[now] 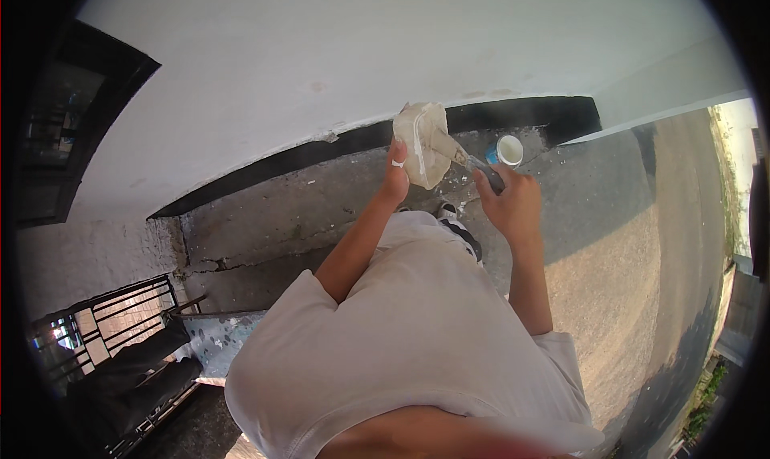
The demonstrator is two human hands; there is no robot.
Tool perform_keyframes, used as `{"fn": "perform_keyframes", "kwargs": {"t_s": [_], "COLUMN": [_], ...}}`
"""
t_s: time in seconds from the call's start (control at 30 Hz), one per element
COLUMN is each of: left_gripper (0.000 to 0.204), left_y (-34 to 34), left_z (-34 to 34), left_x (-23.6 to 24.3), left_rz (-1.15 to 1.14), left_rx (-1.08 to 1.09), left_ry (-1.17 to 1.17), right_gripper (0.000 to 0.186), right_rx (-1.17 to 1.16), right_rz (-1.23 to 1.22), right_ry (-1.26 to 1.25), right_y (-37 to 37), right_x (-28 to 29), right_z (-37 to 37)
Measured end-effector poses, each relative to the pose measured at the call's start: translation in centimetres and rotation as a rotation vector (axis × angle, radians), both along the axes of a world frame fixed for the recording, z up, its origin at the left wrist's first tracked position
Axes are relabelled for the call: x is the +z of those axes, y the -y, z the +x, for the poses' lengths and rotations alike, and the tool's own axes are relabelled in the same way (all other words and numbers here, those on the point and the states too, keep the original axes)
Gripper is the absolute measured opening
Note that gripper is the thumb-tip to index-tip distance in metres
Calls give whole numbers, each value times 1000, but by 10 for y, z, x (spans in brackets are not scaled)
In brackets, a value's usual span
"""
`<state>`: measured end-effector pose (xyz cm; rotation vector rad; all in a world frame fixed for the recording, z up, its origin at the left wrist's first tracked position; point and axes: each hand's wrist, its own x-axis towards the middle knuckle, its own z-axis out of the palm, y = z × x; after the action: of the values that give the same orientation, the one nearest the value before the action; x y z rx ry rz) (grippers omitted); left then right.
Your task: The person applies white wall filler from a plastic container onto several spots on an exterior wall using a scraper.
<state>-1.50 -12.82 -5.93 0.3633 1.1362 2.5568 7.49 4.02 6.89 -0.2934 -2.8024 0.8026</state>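
Head view is looking down past a pale T-shirt [417, 331] at a grey concrete pavement [273, 218]. At far left a black metal gate [120, 314] is standing below a dark window [72, 122] set in the white wall [321, 50]. Toward the middle, the left hand [395, 178] is gripping a plaster-caked hawk board [423, 142], fingers wrapped on its lower edge, a white ring showing on one finger. The board is being held up in front of the wall's black base strip [513, 114]. To its right, the right hand [507, 201] is clenching the dark handle of a putty knife [469, 160], whose blade is lying against the board. Just beyond, a small white-and-blue tub [508, 149] is sitting on the pavement.
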Motion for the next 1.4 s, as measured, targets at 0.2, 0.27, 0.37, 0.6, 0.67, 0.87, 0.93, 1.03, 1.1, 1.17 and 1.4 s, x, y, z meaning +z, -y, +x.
{"fn": "perform_keyframes", "kwargs": {"t_s": [0.2, 0.27, 0.37, 0.6, 0.67, 0.87, 0.93, 1.03, 1.1, 1.17, 1.4], "left_gripper": [82, 81, 81, 83, 83, 88, 89, 89, 89, 89, 81], "left_y": [5, 4, 4, 10, 10, 9, 9, 9, 10, 9, 16], "left_z": [-4, -4, -5, -17, -19, -25, -25, -28, -31, -35, -49], "left_x": [-7, 4, 12, -7, -7, -5, -2, 3, 3, 3, 9], "left_rz": [-8, 7, -32, -22, -9, -30, -49, -64, -54, -46, 15], "left_rx": [-213, -265, -279, -403, -479, -466, -453, -475, -489, -509, -524], "left_ry": [111, 134, 141, 248, 266, 304, 324, 327, 335, 343, 338], "right_gripper": [26, 26, 24, 23, 22, 22, 21, 20, 20, 20, 22], "right_rx": [-36, -60, -77, -19, -1, 43, 63, 95, 125, 142, 218], "right_rz": [85, 63, 23, 33, 57, 132, 141, 164, 217, 258, 375], "right_ry": [32, 38, 95, 128, 113, 112, 106, 84, 62, 44, -7], "right_y": [-16, -20, -26, -39, -38, -35, -34, -28, -25, -22, -16], "right_x": [27, 37, 46, 47, 49, 59, 62, 65, 66, 65, 70], "right_z": [-27, -36, -47, -57, -62, -72, -73, -75, -76, -76, -78]}}
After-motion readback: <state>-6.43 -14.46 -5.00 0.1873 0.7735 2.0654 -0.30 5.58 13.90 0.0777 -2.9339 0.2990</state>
